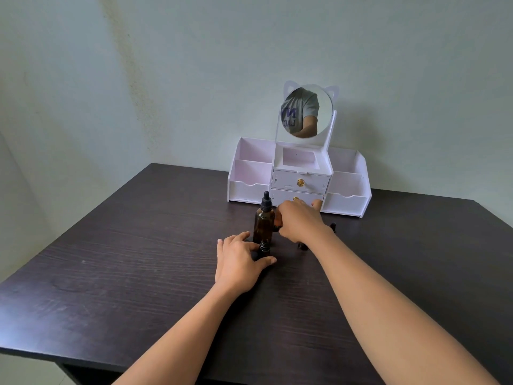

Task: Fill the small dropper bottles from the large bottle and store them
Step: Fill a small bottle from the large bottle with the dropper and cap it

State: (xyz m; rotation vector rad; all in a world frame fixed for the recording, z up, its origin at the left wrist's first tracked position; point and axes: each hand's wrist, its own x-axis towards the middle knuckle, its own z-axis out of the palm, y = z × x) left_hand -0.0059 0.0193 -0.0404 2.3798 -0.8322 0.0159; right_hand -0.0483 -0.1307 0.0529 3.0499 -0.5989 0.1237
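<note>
Left hand [240, 262] grips the base of a small dropper bottle [264, 246] between thumb and fingers. The bottle stands on the dark table [138, 273], just in front of the upright large bottle [263, 223]. Right hand [301, 222] hovers knuckles-up just right of the large bottle, fingers curled down, grasp hidden; behind stands a white organizer [249, 187] with a round mirror [306, 112].
</note>
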